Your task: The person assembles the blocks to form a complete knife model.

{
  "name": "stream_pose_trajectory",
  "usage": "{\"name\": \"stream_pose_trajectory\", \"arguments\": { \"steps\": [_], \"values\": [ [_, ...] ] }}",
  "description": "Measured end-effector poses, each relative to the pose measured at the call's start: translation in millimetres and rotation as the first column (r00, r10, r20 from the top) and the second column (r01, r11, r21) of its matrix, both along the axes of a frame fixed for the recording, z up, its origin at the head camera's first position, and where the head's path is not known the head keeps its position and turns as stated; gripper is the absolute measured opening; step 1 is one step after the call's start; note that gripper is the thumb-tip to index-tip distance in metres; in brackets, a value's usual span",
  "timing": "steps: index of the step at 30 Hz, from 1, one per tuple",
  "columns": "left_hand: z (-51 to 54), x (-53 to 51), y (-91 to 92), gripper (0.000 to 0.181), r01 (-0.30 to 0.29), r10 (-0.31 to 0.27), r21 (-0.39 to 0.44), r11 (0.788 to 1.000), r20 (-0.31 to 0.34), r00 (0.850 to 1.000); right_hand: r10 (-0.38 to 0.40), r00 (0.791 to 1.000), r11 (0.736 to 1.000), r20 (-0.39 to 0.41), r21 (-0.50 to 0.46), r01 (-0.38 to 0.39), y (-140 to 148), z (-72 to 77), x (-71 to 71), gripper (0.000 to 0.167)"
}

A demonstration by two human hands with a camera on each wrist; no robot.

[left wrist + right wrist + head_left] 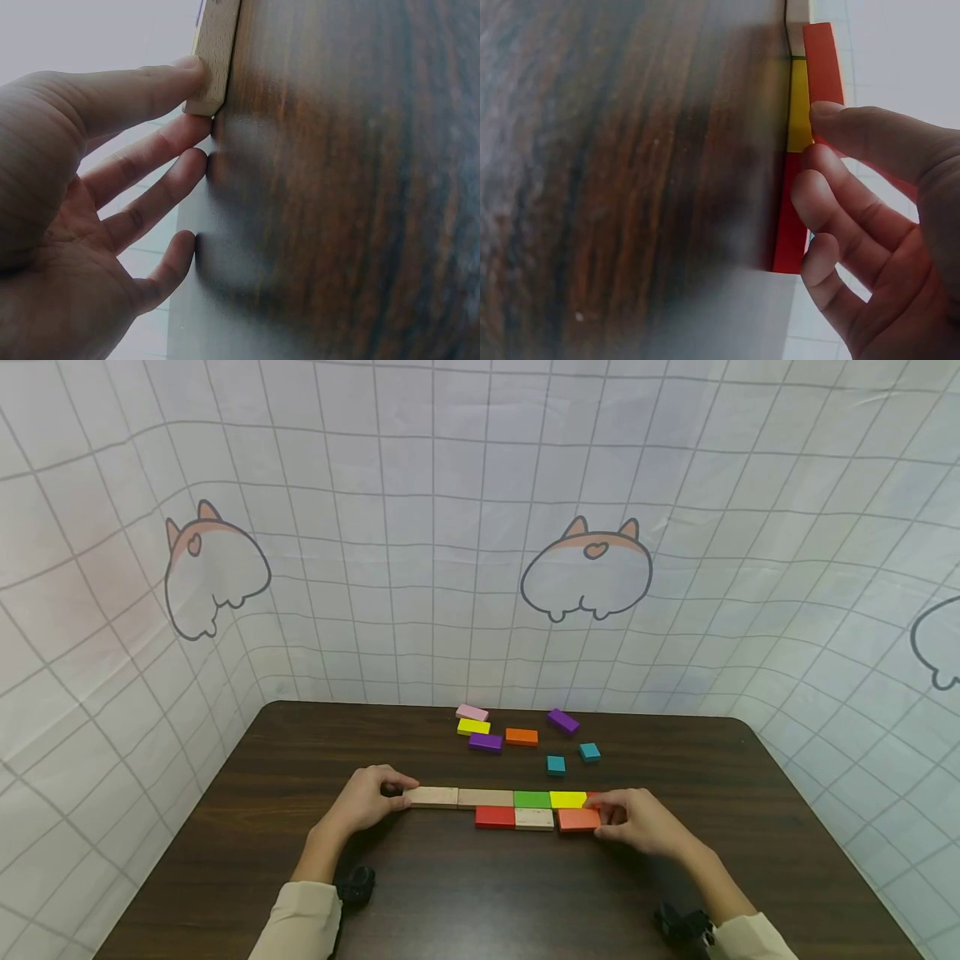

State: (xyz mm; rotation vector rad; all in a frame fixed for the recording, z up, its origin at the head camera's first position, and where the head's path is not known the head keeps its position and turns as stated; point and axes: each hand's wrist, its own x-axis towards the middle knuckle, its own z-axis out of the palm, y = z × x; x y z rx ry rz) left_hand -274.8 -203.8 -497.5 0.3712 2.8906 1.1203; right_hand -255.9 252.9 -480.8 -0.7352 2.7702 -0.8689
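Observation:
My left hand [366, 800] pinches the outer end of a plain wooden block [434, 797] at the left of a row, thumb and index finger on it. Along that row follow a second wooden block [486, 798], a green block [532, 799], a yellow block [567, 799] and a partly covered red block [789, 217]. A red block [495, 817] and a short wooden block [534, 819] lie in front. My right hand [643, 820] holds an orange-red block [578, 820] between thumb and fingers; in the right wrist view it is raised off the table.
Behind the row lie loose blocks: pink [472, 712], yellow [473, 727], purple [485, 742], orange [521, 737], another purple [563, 721] and two small teal ones [556, 766]. A white gridded curtain [420, 568] encloses the back and sides of the dark wooden table [450, 893].

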Motion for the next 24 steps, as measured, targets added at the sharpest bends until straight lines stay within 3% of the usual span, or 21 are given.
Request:
{"name": "stream_pose_trajectory", "arguments": {
  "steps": [14, 18, 24],
  "values": [
    [-0.6, -0.7, -0.9, 0.023, 0.002, -0.002, 0.0, 1.0, -0.004, 1.0, 0.009, 1.0, 1.0, 0.022, -0.012, -0.008, 0.4, -3.9, -1.3, 0.036],
    [-0.7, -1.0, -1.1, 0.023, 0.004, -0.004, 0.001, 1.0, -0.003, 1.0, 0.009, 0.999, 1.0, 0.041, -0.02, -0.008, 0.2, -4.2, -1.0, 0.03],
    [-1.4, -2.1, -1.3, 0.023, 0.0, 0.0, -0.006, 1.0, 0.002, 1.0, 0.019, 1.0, 0.999, 0.003, -0.036, -0.019, 1.0, -6.2, -0.8, 0.019]
  ]
}}
